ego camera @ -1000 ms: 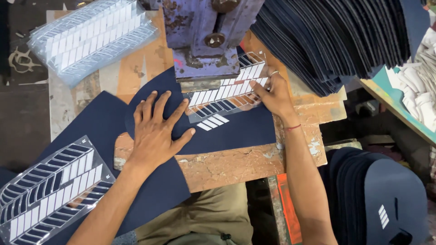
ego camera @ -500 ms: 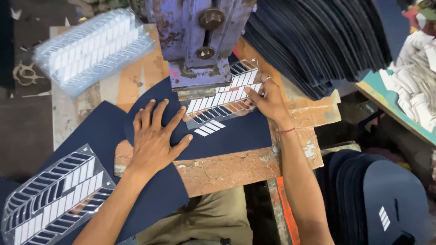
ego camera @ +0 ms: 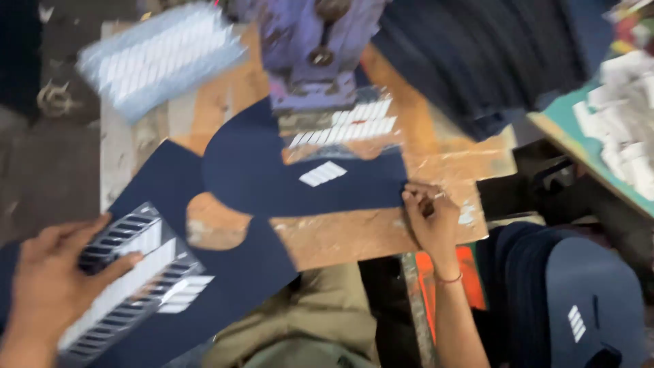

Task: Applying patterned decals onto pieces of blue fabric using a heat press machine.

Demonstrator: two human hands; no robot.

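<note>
Navy fabric piece (ego camera: 272, 177) lies flat on the worn wooden bench (ego camera: 340, 235), far edge tucked under the purple press machine (ego camera: 313, 54), with a small white striped mark (ego camera: 323, 173) on its middle. Right hand (ego camera: 429, 218) at the right edge of that piece, fingers curled and pinching its corner, thumb against forefinger; red thread on the wrist. Left hand (ego camera: 51, 279) near left, fingers spread flat over a clear sheet of white stripe transfers (ego camera: 129, 279), thumb on top; the sheet rests on a second navy fabric piece (ego camera: 231, 272) overlapping the near bench edge. Frame blurred, fine grip detail on the left hand hard to tell. Under the press sits another strip of white stripe transfers (ego camera: 344, 126), touching the far side of the first piece. Far left on the bench: stack of clear transfer sheets (ego camera: 160, 58), well apart from both hands. Far right: fanned pile of dark navy pieces (ego camera: 490, 61). Near right: stack of finished navy pieces (ego camera: 579, 307) with a white stripe mark on top. Olive trousers (ego camera: 306, 320) below the bench.
</note>
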